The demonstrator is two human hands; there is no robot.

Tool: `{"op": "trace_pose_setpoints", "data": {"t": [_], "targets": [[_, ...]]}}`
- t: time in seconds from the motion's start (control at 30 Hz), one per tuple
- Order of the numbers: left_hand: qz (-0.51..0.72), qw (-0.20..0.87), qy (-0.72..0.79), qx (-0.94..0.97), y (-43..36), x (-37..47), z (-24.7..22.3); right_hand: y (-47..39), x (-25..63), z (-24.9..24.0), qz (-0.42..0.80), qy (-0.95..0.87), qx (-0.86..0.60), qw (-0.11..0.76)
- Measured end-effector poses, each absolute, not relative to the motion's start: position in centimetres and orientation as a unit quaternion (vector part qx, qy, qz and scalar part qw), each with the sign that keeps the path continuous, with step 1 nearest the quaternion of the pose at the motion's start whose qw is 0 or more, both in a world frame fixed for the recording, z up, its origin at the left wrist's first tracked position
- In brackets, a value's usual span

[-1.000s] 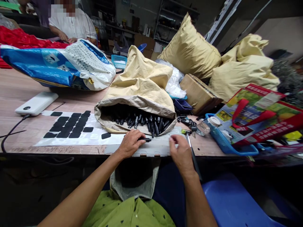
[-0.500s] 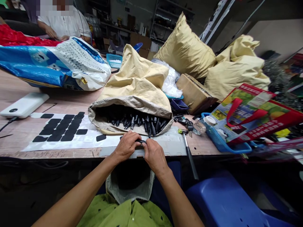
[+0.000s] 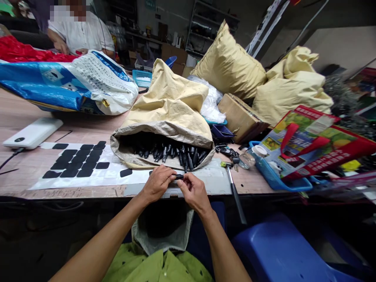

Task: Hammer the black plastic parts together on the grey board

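Note:
A slim black pen-shaped piece (image 3: 178, 176) lies crosswise between my two hands, just above the table's front edge. My left hand (image 3: 158, 183) is closed around its left part. At its right end, my right hand (image 3: 194, 191) pinches with thumb and fingers. Right behind them gapes a beige sack (image 3: 173, 111) lying on its side, with several similar black pieces (image 3: 164, 152) in its mouth. Below the hands, in front of my green shirt, another sack (image 3: 161, 243) hangs with its mouth up; its inside is dark.
Black rounded pads (image 3: 78, 160) lie on a white sheet to the left, near a white power bank (image 3: 33, 133). A hammer (image 3: 235, 192) overhangs the table edge at right, beside a blue basket (image 3: 270, 178). A blue chair (image 3: 282, 250) stands lower right. A person (image 3: 84, 33) sits across the table.
My right hand's fingers have shifted and turned a little on the black piece, showing more of it. The left hand keeps its hold, and the view has tilted slightly.

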State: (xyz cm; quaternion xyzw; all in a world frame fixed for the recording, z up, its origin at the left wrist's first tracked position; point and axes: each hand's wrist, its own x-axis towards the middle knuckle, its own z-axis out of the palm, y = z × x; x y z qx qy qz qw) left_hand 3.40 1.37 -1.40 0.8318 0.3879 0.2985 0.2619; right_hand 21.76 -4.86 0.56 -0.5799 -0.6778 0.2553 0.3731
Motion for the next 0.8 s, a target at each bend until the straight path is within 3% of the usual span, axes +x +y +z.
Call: {"op": "trace_pose_setpoints", "data": {"t": [0.23, 0.8], "targets": [[0.293, 0.259, 0.381, 0.838, 1.53, 3.23, -1.34, -4.99, 22.08, -0.42, 0.268, -0.658, -0.57, 0.413], [0.264, 0.226, 0.361, 0.865, 1.27, 3.14, -1.21, -5.12, 21.99, 0.22, 0.245, -0.687, -0.564, 0.387]]}}
